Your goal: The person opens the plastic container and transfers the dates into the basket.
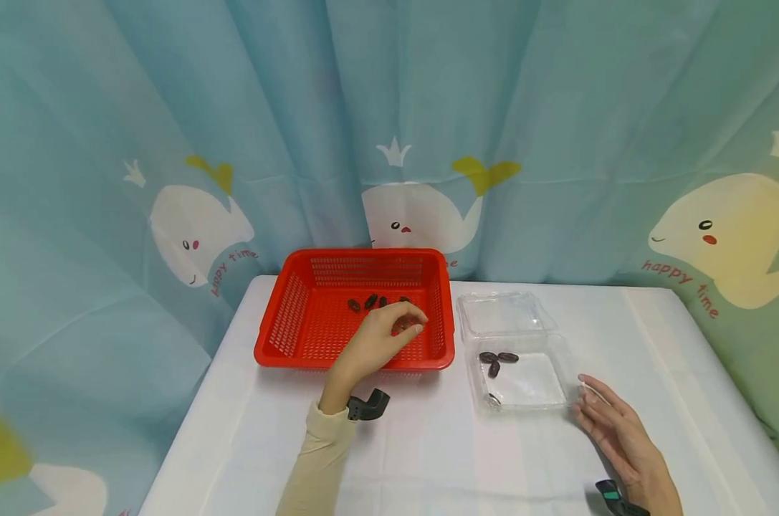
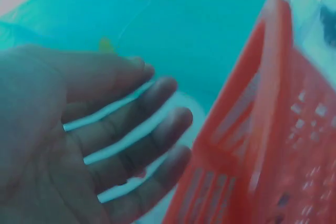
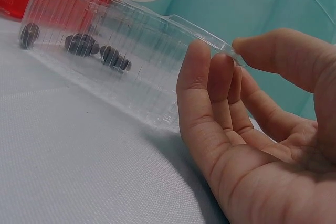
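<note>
My left hand (image 1: 378, 338) is over the right part of a red plastic basket (image 1: 289, 356), thumb and fingers loosely bent. In the left wrist view its fingers are spread beside the basket's rim, holding nothing. Several dark brown dates (image 1: 353, 305) lie on the basket floor, some partly hidden behind that hand. At the right, my right hand (image 1: 624, 441) pinches the edge of a clear plastic box (image 1: 532, 383) between thumb and fingertips, as the right wrist view shows. Several dates (image 3: 81, 44) sit inside this box, toward its left side.
The box's hinged clear lid (image 1: 502, 315) lies folded back behind it. A white cloth (image 1: 428, 444) covers the table. Behind the table hangs a blue-green curtain (image 1: 286, 107) printed with whales. Each wrist wears a black strap (image 1: 368, 405).
</note>
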A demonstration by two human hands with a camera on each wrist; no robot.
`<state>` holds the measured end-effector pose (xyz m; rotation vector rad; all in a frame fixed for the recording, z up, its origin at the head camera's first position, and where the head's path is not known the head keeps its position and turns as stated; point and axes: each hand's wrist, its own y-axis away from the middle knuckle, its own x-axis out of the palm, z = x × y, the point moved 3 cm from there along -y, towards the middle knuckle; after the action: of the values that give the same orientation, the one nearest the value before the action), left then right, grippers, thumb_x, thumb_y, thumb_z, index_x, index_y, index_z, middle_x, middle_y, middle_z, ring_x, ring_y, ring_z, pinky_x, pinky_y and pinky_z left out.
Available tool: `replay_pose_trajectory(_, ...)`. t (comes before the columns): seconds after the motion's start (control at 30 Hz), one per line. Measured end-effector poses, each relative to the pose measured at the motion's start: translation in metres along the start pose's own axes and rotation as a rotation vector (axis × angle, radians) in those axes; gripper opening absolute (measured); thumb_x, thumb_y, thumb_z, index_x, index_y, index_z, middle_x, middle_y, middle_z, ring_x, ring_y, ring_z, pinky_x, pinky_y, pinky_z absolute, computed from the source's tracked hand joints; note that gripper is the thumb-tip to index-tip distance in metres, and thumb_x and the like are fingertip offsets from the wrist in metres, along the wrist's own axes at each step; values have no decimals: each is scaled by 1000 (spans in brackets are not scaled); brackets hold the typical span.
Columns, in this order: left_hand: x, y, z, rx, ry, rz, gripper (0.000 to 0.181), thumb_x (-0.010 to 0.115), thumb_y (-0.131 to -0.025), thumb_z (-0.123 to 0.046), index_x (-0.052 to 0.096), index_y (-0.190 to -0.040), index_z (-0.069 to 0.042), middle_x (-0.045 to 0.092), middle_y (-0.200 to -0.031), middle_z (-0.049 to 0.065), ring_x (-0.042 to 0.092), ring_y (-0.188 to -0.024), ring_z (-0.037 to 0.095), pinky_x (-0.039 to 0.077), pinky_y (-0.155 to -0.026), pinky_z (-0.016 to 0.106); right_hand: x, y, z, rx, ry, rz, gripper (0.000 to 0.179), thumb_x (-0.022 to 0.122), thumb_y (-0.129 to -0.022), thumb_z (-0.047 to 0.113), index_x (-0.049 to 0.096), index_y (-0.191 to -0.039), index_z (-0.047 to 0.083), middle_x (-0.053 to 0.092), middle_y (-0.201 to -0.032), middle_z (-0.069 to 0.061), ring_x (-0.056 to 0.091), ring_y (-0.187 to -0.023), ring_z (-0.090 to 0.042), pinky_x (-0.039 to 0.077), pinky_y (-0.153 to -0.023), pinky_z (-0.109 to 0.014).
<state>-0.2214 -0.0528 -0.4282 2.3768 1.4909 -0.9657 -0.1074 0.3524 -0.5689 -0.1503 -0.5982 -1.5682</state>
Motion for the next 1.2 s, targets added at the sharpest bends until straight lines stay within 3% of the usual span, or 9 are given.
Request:
replay_pose_trajectory(0.23, 26, 6, -21, 85, 24, 123, 15, 65, -103, -17, 72, -117, -16, 73, -111, -7, 65, -100, 6, 56, -94, 27, 1, 2, 0, -3, -7, 38, 39, 47, -109, 4, 70, -125, 31, 69, -110, 8, 70, -99, -6, 60, -91, -23)
replay_pose_trajectory(0.37, 42, 8, -35, 148, -10, 199, 17, 63, -104, -18, 72, -118, -15, 73, -112, -7, 63, -98, 3, 55, -90, 22, -1, 3, 0, 5, -6, 38, 39, 47, -109, 4, 69, -125, 32, 68, -110, 8, 69, -99, -7, 60, -92, -23)
replay_pose_trajectory(0.6, 81, -1, -53, 278, -248, 387, 18, 62, -105, -21, 70, -121, -19, 71, -113, -12, 63, -101, -1, 47, -91, 10, -3, 6, -2, 20, -39, 62, 41, 45, -110, 4, 70, -125, 32, 68, -111, 8, 69, -99, -7, 60, -92, -24)
replay_pose_trajectory(0.83, 104, -20, -69, 401, -462, 543, 20, 67, -102, -22, 71, -122, -19, 73, -113, -10, 65, -106, 2, 44, -91, 7, -3, 4, 2, -26, -45, 93, 42, 43, -110, 1, 70, -128, 28, 69, -111, 7, 70, -99, -8, 60, -92, -24)
replay_pose_trajectory(1.0, 113, -29, -72, 403, -528, 666, 23, 71, -99, -21, 72, -122, -18, 74, -113, -7, 63, -104, 1, 44, -86, 9, -3, 2, 0, -7, -32, 63, 41, 45, -110, 3, 70, -126, 31, 69, -109, 8, 70, -98, -7, 60, -92, -24)
replay_pose_trajectory(1.2, 125, -39, -70, 409, -593, 756, 23, 72, -99, -19, 73, -122, -16, 74, -114, -5, 64, -103, 4, 46, -88, 11, -2, 1, 0, -25, -22, 60, 40, 46, -109, 3, 68, -127, 31, 68, -110, 8, 68, -99, -6, 59, -92, -23)
